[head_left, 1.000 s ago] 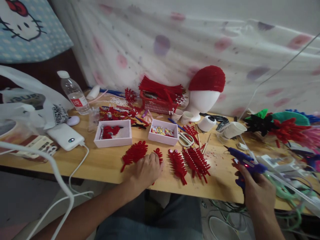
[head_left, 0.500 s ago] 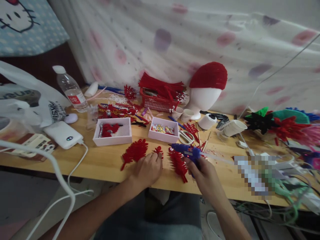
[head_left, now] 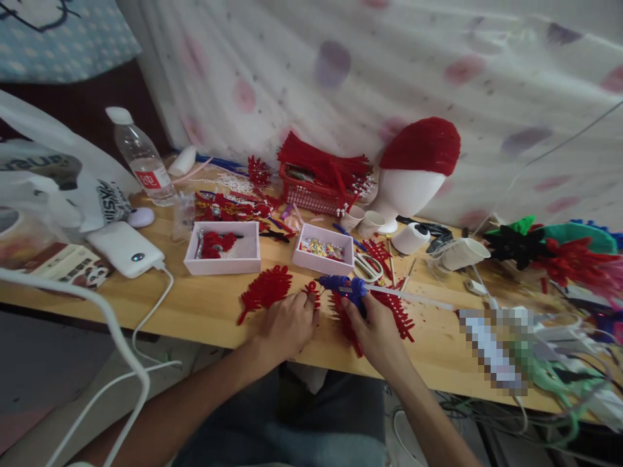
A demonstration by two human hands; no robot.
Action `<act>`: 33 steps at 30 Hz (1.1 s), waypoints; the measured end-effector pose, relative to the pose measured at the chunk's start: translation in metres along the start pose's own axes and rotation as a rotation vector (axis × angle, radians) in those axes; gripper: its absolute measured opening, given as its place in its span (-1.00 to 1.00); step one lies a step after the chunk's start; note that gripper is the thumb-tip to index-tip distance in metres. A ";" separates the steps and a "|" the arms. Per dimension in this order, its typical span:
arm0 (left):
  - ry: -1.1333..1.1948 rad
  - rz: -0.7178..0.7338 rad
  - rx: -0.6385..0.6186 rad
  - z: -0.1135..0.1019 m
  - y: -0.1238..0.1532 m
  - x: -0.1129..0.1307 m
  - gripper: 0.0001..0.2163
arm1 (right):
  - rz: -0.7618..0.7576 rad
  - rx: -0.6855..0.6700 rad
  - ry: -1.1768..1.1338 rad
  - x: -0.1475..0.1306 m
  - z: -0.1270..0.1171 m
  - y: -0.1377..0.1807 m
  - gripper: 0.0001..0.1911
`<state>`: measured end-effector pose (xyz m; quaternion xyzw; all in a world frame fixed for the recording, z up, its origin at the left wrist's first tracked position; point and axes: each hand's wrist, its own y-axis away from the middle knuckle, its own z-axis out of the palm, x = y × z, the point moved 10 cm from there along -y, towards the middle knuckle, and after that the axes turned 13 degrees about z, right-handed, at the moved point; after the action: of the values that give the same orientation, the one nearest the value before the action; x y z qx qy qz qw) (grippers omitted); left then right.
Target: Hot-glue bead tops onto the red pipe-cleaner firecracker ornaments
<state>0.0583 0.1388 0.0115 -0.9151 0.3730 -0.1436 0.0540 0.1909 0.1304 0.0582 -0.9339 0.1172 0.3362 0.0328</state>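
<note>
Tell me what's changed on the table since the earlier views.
The right hand has carried the blue glue gun leftward, bringing its nozzle close to the top of the red piece at the left hand. Nothing was visibly let go. The left hand stayed at that piece; the two pale boxes kept their places.

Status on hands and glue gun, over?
Right hand holds glue gun, nozzle near red sprig. Left hand at that sprig. Scissors lie just beyond gun.
</note>
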 end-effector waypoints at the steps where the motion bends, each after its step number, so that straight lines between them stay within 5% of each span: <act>1: 0.007 0.000 0.002 0.000 0.000 0.000 -0.73 | 0.003 0.000 0.002 0.000 0.001 -0.001 -0.67; 33: 0.024 0.006 -0.002 -0.001 0.001 -0.003 -0.74 | -0.009 0.012 0.096 -0.005 0.010 -0.006 -0.69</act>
<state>0.0558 0.1402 0.0113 -0.9121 0.3767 -0.1543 0.0490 0.1823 0.1390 0.0531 -0.9493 0.1163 0.2902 0.0345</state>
